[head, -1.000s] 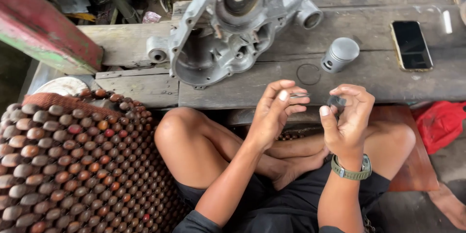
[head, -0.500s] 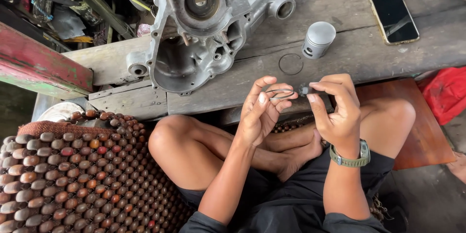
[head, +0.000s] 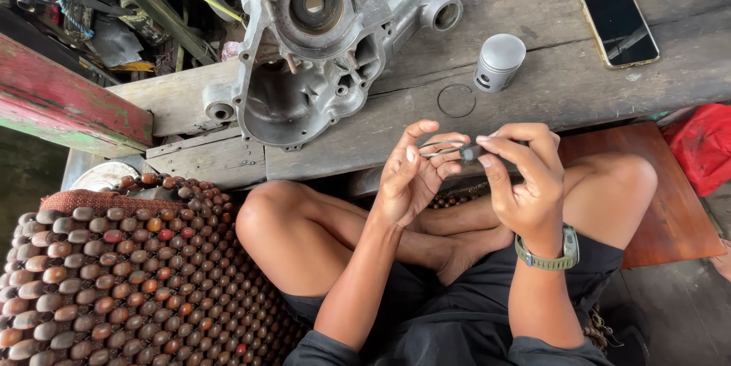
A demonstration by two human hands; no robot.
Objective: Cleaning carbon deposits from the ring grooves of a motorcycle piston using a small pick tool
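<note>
One beaded mat (head: 99, 274) lower left. One engine casing (head: 320, 38) upper centre. Left hand (head: 411, 175) and right hand (head: 525, 183) together pinched one thin ring (head: 442, 149) mid-frame. One piston (head: 499, 61), one loose ring (head: 456, 100), one phone (head: 619, 25) on the bench (head: 579, 84) upper right.

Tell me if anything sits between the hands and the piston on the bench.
Nothing visible does. The left hand and right hand hold a thin ring and a small dark tool above the bench edge. Between them and the piston lies only bare wood and a flat ring.
</note>
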